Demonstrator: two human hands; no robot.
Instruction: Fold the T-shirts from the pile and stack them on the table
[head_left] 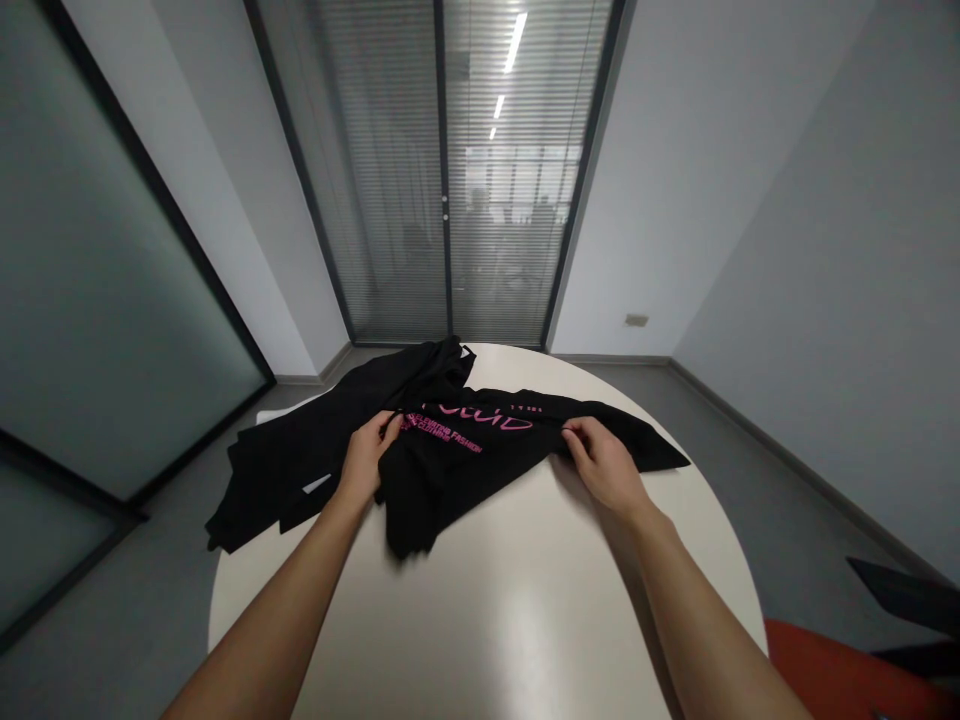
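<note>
A black T-shirt (450, 460) with pink lettering lies crumpled across the far half of a round white table (495, 600). My left hand (367, 458) pinches a fold of the fabric just left of the pink print. My right hand (604, 462) grips the shirt's edge on the right, near a pointed sleeve that reaches toward the table's right rim. Both forearms stretch out over the bare near part of the tabletop. More black cloth (300, 455) spreads left and hangs past the table's edge.
An orange chair seat (847, 675) shows at the bottom right, with a dark object (904, 590) above it. Glass doors with blinds (450, 180) stand beyond the table. A frosted glass wall (97, 300) runs along the left, a grey wall along the right.
</note>
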